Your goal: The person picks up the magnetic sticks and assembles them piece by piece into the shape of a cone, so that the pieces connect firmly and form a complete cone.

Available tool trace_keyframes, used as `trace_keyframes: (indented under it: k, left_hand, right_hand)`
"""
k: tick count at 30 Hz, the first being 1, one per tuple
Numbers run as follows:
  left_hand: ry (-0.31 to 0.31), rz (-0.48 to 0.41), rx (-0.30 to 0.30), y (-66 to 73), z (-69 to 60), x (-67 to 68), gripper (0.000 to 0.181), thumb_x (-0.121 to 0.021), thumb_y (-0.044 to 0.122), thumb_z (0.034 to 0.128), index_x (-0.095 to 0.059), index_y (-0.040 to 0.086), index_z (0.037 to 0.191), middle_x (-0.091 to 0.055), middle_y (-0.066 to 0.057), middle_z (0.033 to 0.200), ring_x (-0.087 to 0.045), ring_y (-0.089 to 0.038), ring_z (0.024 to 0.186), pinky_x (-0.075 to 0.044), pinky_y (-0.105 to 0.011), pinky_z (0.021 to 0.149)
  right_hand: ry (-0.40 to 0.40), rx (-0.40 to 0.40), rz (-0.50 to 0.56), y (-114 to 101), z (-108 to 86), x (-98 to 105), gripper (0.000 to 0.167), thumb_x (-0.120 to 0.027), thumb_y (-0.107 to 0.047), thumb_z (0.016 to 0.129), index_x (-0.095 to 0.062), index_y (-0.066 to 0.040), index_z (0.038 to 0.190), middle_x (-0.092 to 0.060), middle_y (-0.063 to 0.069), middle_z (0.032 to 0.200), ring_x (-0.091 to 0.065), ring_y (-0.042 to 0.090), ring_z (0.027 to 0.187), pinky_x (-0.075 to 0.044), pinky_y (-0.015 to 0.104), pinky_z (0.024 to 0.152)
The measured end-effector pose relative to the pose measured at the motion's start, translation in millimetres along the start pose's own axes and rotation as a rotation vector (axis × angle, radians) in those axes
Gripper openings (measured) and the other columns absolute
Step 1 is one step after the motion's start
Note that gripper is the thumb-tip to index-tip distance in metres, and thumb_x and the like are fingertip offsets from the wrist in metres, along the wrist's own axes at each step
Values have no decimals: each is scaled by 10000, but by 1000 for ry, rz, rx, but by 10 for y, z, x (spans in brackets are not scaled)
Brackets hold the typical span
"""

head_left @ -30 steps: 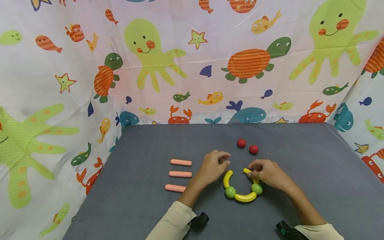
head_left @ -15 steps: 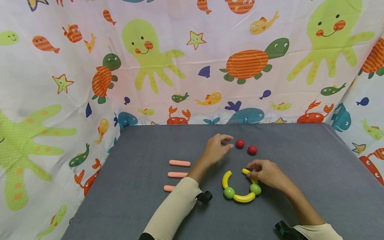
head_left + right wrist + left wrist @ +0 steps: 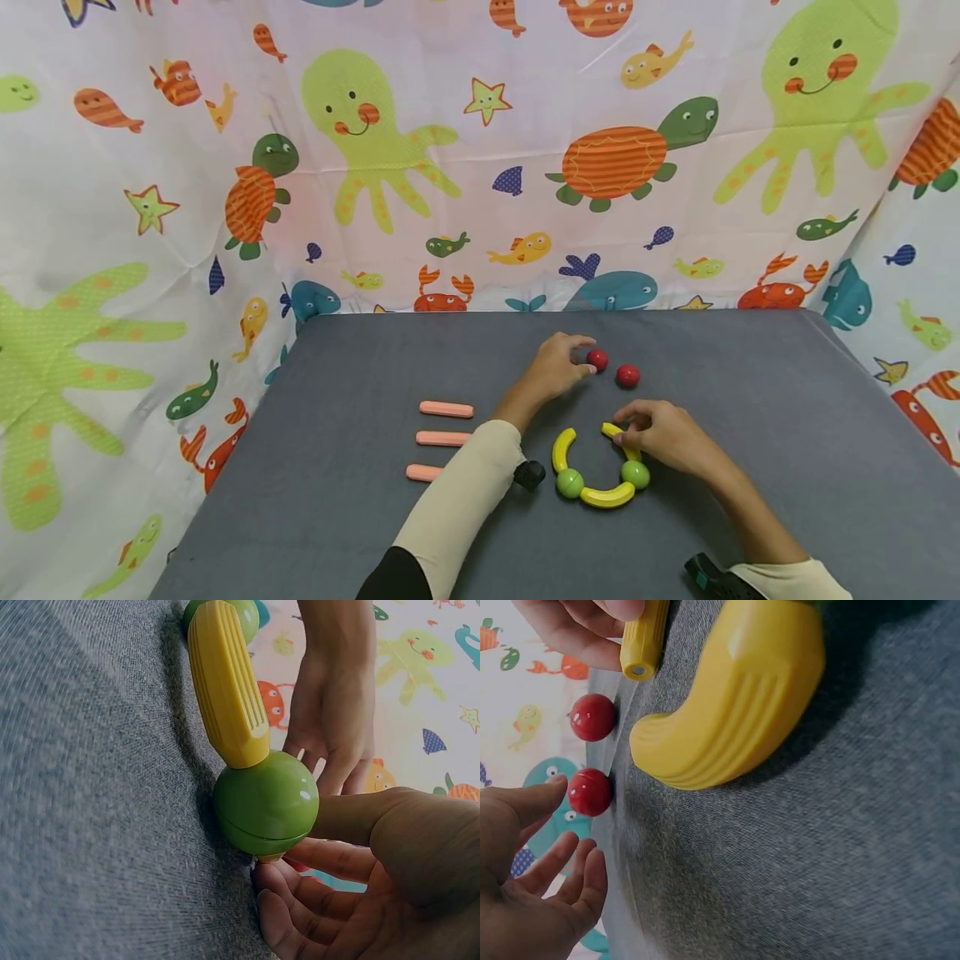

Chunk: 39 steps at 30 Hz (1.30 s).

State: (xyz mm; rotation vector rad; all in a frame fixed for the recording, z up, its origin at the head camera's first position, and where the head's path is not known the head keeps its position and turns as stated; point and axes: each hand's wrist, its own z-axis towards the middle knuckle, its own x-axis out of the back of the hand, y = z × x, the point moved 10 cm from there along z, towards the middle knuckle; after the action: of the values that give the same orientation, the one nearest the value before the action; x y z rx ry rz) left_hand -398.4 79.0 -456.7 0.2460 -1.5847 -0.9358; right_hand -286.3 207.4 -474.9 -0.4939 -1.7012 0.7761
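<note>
My left hand [image 3: 558, 367] reaches to a red ball [image 3: 597, 360], thumb and fingers spread apart at its near side. In the left wrist view the thumb tip looks close to this ball [image 3: 590, 792]; whether it touches I cannot tell. A second red ball [image 3: 627, 377] lies to its right. My right hand [image 3: 667, 429] pinches the upper end of a yellow toy banana [image 3: 612, 430], which the fingers partly hide. That banana meets a green ball [image 3: 635, 475]. Another banana [image 3: 608, 497], a green ball [image 3: 570, 483] and a third banana [image 3: 563, 450] continue the curve, open at the top.
Several pink sticks come into view at the left: a top stick [image 3: 446, 409], a middle stick [image 3: 441, 438] and a lower stick [image 3: 423, 473], partly behind the left sleeve [image 3: 465, 483]. A grey cloth covers the table [image 3: 337, 383]. Behind hangs a sea-animal curtain [image 3: 480, 183].
My left hand has moved away from the ring's upper left, forward and right, to the left red ball. My right hand stays on the banana. The view has shifted slightly.
</note>
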Motion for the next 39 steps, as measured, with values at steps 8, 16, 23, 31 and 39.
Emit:
trace_keyframes:
  k: [8, 16, 23, 31, 39]
  left_hand:
    - [-88, 100, -11, 37, 25, -152, 491, -682, 265, 1055, -587, 238, 1536, -542, -36, 1550, -492, -248, 1438, -401, -411, 1198]
    - [-60, 52, 8, 25, 40, -169, 431, -704, 221, 1041, -644, 221, 1469, -614, -19, 1474, -540, -210, 1381, -439, -371, 1162]
    - [-24, -4, 54, -15, 24, -153, 328, -749, 226, 1012, -691, 196, 1334, -698, 12, 1322, -612, -139, 1211, -499, -311, 1048]
    - [-8, -22, 90, -44, -40, -134, 331, -784, 236, 979, -696, 191, 1295, -716, 22, 1265, -622, -123, 1086, -520, -285, 987]
    - [-34, 18, 79, -56, -50, -164, 389, -804, 230, 964, -725, 168, 1340, -690, -15, 1258, -611, -137, 1107, -527, -269, 981]
  right_hand:
    - [-7, 9, 17, -6, 2, -3, 270, -760, -145, 928, -746, -34, 1174, -649, 22, 834, -562, 178, 718, -440, 285, 591]
    - [-9, 13, 20, -17, 2, -3, 267, -756, -131, 930, -743, -26, 1176, -645, 25, 829, -565, 183, 721, -448, 286, 594]
    - [-20, 8, 30, -6, -2, -14, 275, -754, -131, 938, -737, -18, 1189, -643, 28, 832, -564, 182, 723, -445, 284, 589]
    - [-10, 5, 17, -18, 5, -10, 265, -746, -116, 931, -744, -22, 1179, -650, 25, 828, -563, 178, 713, -442, 286, 582]
    - [-6, 1, 4, -13, 5, -14, 258, -750, -120, 928, -747, -27, 1169, -645, 24, 827, -562, 179, 712, -443, 288, 583]
